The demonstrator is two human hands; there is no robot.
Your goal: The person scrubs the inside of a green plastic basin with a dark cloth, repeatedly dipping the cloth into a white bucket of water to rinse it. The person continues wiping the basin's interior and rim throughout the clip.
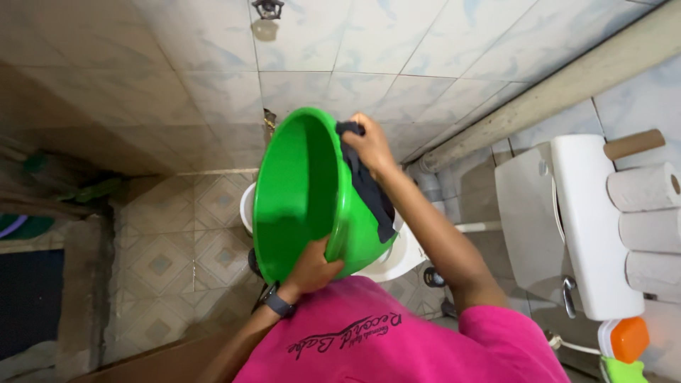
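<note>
Tiled walls and a patterned tile floor close in around me, a small bathroom with a pale pipe (567, 81) running off toward two o'clock. At the centre of my view I hold a green bucket (301, 195) tipped on its side, its mouth turned toward me and to the left. My left hand (312, 269), at six o'clock of the bucket, is clamped on the lower rim, a dark watch on the wrist. My right hand (369, 145), at one o'clock of the bucket, is closed around a dark cloth (372, 195) pressed on the upper rim; the cloth trails down the outer wall.

I judge I am wiping the bucket, with the rim and outside wall in hand just now. Going on would call for a steady grip with the left hand while the right drags the cloth along the curve.

Inside, the bucket looks empty; I see no water pooled, though the deep end is in shadow. Below it, a white toilet bowl (397, 259) shows at five o'clock. At three o'clock stands the white cistern (592, 234), with paper rolls (642, 188) stacked beside it and an orange-capped bottle (628, 339) lower down.
</note>
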